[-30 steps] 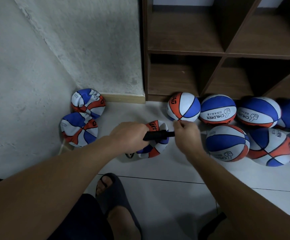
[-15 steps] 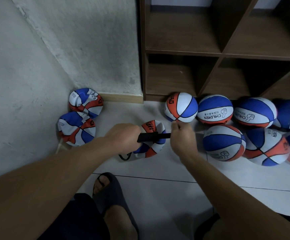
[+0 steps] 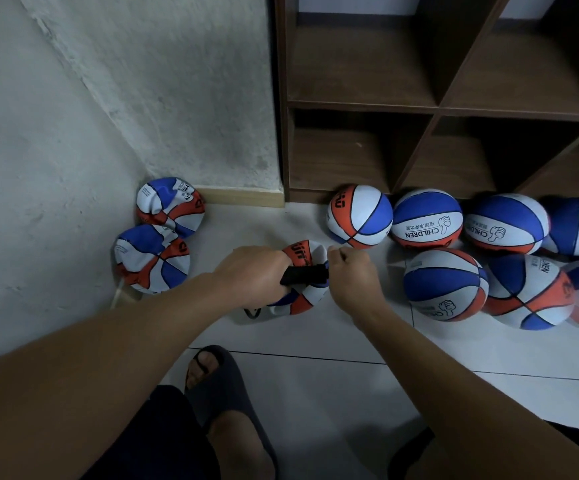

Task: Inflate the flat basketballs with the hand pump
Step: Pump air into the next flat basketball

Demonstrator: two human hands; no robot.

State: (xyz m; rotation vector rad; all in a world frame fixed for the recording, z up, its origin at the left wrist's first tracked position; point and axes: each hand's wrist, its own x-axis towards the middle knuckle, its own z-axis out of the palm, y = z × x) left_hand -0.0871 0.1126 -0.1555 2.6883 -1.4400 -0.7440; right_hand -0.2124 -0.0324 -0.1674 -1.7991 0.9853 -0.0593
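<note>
Black pump (image 3: 304, 274) between gripping hands (image 3: 350, 280)

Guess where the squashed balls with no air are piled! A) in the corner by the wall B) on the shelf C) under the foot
A: two crumpled balls sit in the corner against the wall, while the shelf holds no balls.
</note>
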